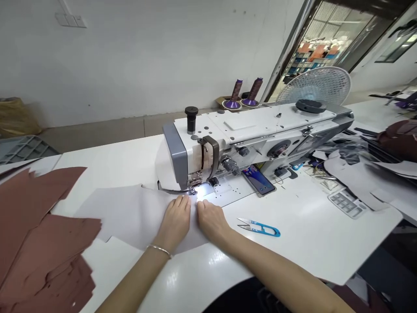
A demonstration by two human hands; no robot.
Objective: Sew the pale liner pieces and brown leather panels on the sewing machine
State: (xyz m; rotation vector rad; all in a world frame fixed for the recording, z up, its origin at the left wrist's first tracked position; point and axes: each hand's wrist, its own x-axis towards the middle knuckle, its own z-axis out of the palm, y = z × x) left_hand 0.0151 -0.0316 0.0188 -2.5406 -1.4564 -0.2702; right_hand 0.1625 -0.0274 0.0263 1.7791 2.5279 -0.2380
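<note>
My left hand (176, 221) and my right hand (208, 219) press flat on a pale grey fabric panel (130, 213), fingertips close together just in front of the presser foot (193, 190) of a white industrial sewing machine (247, 139). The panel's edge runs under the lit foot, and the needle area is partly hidden. A silver bangle (159, 250) circles my left wrist. To the right of my right hand lie blue-handled thread snips (259, 227). Stacked maroon fabric pieces (39, 226) lie at the left of the white table (293, 248).
A smartphone (259, 180) lies on the machine bed. Behind the machine stand purple thread cones (236, 95) and an electric fan (312, 87). On the right are a grey keypad panel (347, 202) and overlapping grey fabric pieces (355, 178). A doorway opens at the back right.
</note>
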